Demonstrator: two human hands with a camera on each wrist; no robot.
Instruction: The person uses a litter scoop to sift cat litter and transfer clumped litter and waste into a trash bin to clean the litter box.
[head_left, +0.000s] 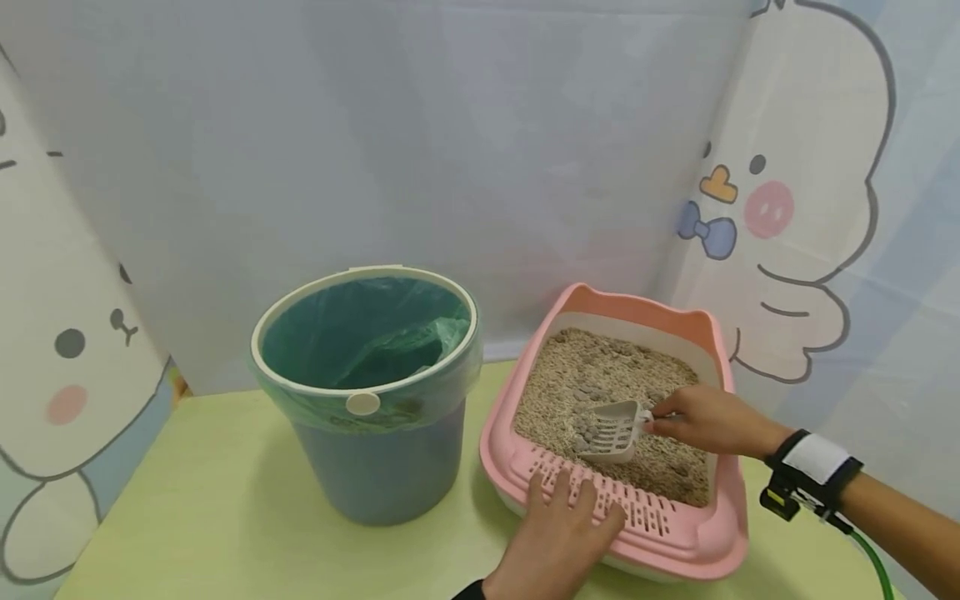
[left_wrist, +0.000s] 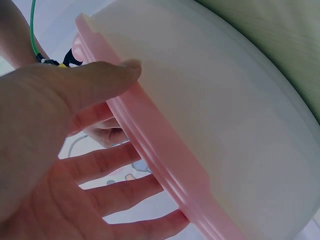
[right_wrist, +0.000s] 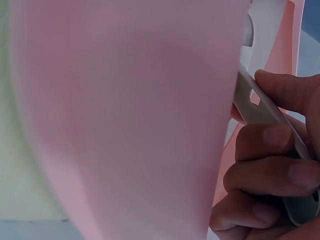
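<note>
My right hand (head_left: 708,421) grips the handle of a pale slotted litter scoop (head_left: 624,410) over the litter (head_left: 592,367). Grey clumps (head_left: 587,429) lie at the scoop's front edge and inside it. In the right wrist view, the fingers curl round the scoop handle (right_wrist: 260,116), with the thumb along its edge. At the front of the pink litter box (head_left: 712,554), my left hand (head_left: 555,537) holds the rim. Its fingers lie over the perforated ledge, while the left wrist view shows the thumb (left_wrist: 120,80) against the rim's outer side.
Left of the litter box stands a blue-grey bin (head_left: 375,475) lined with a green plastic bag (head_left: 307,333). Both rest on a yellow-green table (head_left: 187,517). A white curtain (head_left: 420,150) with cartoon animals hangs close behind them. A green cable (head_left: 870,554) trails from the right wrist.
</note>
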